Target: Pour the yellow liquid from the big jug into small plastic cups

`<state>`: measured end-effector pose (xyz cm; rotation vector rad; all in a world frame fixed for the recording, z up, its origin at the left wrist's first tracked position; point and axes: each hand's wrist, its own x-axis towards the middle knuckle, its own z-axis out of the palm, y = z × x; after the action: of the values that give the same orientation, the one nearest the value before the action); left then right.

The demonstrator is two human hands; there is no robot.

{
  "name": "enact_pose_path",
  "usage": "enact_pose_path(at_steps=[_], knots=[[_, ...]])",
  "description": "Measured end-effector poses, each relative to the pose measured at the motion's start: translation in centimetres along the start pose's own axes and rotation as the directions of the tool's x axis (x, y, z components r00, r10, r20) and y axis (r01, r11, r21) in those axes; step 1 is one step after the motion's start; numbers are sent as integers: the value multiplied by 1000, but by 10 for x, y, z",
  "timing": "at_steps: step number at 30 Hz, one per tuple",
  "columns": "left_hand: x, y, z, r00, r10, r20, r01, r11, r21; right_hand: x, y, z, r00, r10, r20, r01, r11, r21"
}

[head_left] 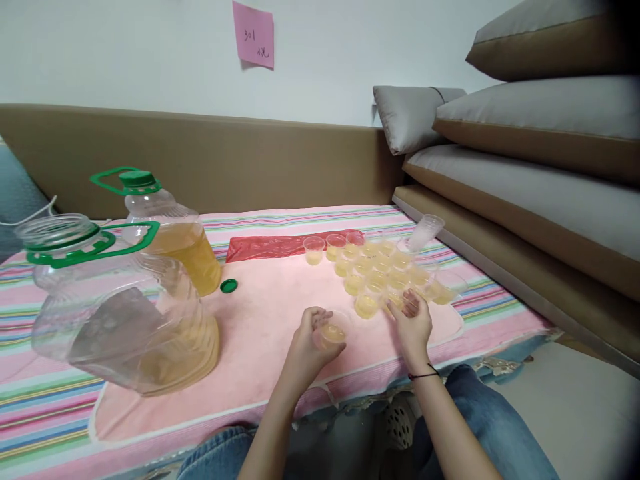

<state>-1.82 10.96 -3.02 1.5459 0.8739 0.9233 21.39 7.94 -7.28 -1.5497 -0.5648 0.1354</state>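
Note:
My left hand (311,341) is curled round a small clear plastic cup (334,331) with yellow liquid in it, resting on the pink towel (260,320). My right hand (413,321) lies on the towel with fingers spread, its fingertips touching the nearest cups of a cluster of several filled small cups (380,270). A stack of empty clear cups (425,233) lies tilted at the far right of the cluster.
Two large clear jugs with green handles stand at the left: the near one (120,313) is uncapped, the far one (173,237) capped and half full of yellow liquid. A loose green cap (229,286) and a red bag (280,245) lie on the towel. Cushions (525,133) are stacked at the right.

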Motion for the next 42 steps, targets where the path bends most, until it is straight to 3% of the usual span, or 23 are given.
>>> enact_pose_path(at_steps=[9, 12, 15, 18, 23, 27, 31, 35, 39, 42], knots=[[1, 0, -3, 989, -59, -133, 50, 996, -73, -21, -10, -25, 999, -49, 3, 49, 993, -103], [2, -1, -3, 982, -58, -181, 45, 996, -73, -27, -23, -36, 986, -168, 6, 167, 975, -150], [2, -4, -3, 975, -33, -221, 28, 999, -26, -24, -44, -37, 944, -327, 51, 330, 924, -195], [4, -9, -2, 970, -22, -242, 13, 999, -36, -20, -63, -33, 916, -389, 96, 401, 896, -192], [7, -5, -3, 963, -68, -260, 6, 973, -231, -33, -56, -29, 964, -233, 127, 251, 957, -146], [5, 11, -11, 974, -133, -186, 61, 935, -349, -49, -35, -27, 981, -92, 168, 109, 990, -94], [5, 26, -22, 984, -96, -151, 38, 938, -345, -55, -31, -23, 977, -74, 199, 92, 992, -82], [5, 31, -29, 985, -34, -170, -15, 960, -280, -49, -46, -21, 975, -126, 185, 142, 987, -73], [3, 27, -29, 974, 44, -221, -72, 990, -122, -20, -71, -19, 923, -322, 210, 353, 927, -129], [3, 21, -26, 971, 74, -226, -86, 995, -41, 19, -90, -6, 820, -401, 409, 522, 816, -247]])
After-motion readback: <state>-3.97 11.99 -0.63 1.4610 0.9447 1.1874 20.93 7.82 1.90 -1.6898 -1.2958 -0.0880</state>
